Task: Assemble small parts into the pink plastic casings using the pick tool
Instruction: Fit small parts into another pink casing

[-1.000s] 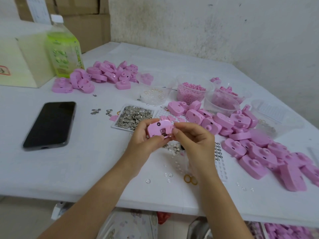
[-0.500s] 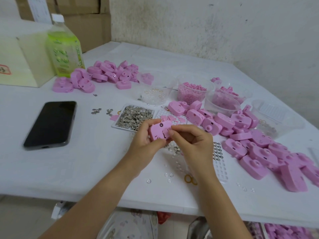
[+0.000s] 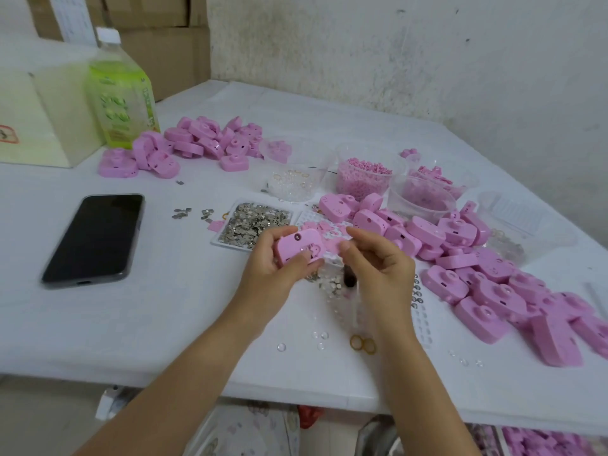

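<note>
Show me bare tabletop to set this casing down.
Bare white tabletop lies between the black smartphone and the left hand, and behind the clear plastic tubs toward the wall. Right of the right hand, pink plastic casings crowd it.

White wall (image 3: 394, 44) behind, stained, dark specks. White table (image 3: 164, 324) fills most of view. Brown cardboard boxes (image 3: 158, 14) stacked top-left, against wall. Grey floor (image 3: 39, 422) btm-left, under table edge. Light soft, even.

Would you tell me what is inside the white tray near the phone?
A heap of small silvery metal pieces fills the tray. Its near corner is hidden behind the left hand gripping a pink casing.
</note>
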